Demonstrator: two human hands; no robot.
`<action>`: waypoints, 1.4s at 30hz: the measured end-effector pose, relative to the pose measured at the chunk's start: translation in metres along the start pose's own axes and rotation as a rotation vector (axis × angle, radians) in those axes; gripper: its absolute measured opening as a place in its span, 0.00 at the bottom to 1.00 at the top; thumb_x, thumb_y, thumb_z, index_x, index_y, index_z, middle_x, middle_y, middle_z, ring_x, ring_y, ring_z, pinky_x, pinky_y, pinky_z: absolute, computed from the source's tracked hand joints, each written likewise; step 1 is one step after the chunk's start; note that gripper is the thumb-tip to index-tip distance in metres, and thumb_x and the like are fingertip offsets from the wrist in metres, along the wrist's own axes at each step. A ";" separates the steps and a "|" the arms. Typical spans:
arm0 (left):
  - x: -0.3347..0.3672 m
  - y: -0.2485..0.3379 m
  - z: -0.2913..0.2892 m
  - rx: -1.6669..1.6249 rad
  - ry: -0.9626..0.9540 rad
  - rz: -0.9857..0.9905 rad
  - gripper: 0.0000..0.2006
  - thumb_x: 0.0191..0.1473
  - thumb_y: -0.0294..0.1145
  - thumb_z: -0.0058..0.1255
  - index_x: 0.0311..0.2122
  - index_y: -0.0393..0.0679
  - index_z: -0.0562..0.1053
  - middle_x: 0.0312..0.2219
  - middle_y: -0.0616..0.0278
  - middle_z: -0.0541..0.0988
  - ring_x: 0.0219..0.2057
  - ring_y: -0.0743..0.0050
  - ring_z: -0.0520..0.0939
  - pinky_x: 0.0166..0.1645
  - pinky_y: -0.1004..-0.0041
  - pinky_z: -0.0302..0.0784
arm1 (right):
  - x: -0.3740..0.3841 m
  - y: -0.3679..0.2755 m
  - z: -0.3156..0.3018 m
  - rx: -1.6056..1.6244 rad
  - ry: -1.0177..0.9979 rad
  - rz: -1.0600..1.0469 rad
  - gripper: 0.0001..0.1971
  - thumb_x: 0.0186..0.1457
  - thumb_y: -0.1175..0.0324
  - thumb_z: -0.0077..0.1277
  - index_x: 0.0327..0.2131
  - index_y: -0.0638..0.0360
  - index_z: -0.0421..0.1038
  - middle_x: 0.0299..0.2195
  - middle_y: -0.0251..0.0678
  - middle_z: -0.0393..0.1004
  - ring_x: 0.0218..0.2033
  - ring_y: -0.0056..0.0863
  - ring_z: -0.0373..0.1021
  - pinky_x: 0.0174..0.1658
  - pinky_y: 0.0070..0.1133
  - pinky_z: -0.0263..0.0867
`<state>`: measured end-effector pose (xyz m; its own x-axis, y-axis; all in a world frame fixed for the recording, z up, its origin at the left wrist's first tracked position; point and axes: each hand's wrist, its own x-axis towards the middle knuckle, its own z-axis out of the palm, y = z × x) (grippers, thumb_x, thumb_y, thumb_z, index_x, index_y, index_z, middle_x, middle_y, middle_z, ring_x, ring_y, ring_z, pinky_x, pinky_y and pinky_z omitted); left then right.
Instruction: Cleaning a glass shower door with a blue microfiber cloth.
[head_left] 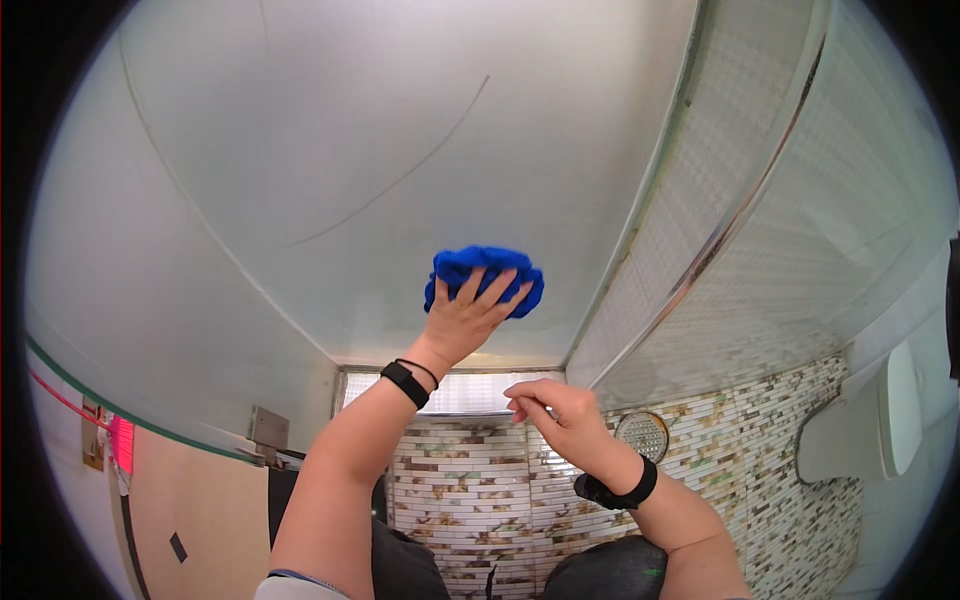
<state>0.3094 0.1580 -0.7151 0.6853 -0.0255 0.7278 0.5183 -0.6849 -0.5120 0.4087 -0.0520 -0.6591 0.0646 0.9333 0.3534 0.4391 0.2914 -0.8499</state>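
Observation:
A bunched blue cloth [484, 262] lies against the smooth pale panel [400, 130]. My left hand [470, 318] presses on it with the fingers spread over its folds. Lower and to the right, my right hand [562, 415] hovers over the threshold strip, apart from the cloth. Its fingers are loosely curled, and nothing shows between them. A thin dark curved line [420, 165] runs across the panel above the cloth.
To the right stands a clear glass panel with a metal edge strip [715, 245]. Mosaic tiles [460, 470] cover the floor, with a round drain cover [642, 436] set in them. A white toilet [895, 420] is at far right. A metal hinge [268, 428] sits at lower left.

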 end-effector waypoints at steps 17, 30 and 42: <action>0.097 -0.083 -0.054 -0.042 0.325 -0.362 0.34 0.38 0.45 0.60 0.55 0.66 0.65 0.60 0.62 0.57 0.60 0.49 0.56 0.56 0.40 0.44 | -0.002 0.011 0.019 -0.074 -0.115 0.024 0.10 0.50 0.79 0.47 0.38 0.61 0.72 0.29 0.37 0.76 0.29 0.28 0.74 0.33 0.21 0.70; -0.092 -0.050 -0.002 -0.048 -0.075 -0.171 0.32 0.36 0.38 0.61 0.51 0.65 0.67 0.57 0.59 0.54 0.60 0.41 0.51 0.53 0.38 0.51 | 0.000 0.016 0.025 -0.082 -0.190 0.041 0.08 0.53 0.76 0.47 0.38 0.61 0.72 0.29 0.37 0.76 0.29 0.30 0.74 0.33 0.22 0.70; 0.035 -0.134 -0.055 -0.037 0.379 -0.523 0.34 0.43 0.45 0.57 0.58 0.54 0.60 0.59 0.50 0.56 0.60 0.39 0.53 0.58 0.39 0.41 | 0.003 0.021 0.035 -0.048 -0.236 0.152 0.08 0.54 0.76 0.46 0.38 0.61 0.72 0.29 0.37 0.75 0.30 0.28 0.74 0.35 0.22 0.70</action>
<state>0.2358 0.2082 -0.5960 0.1155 0.0676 0.9910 0.7121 -0.7012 -0.0352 0.3866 -0.0362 -0.6894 -0.0748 0.9902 0.1178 0.4827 0.1393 -0.8647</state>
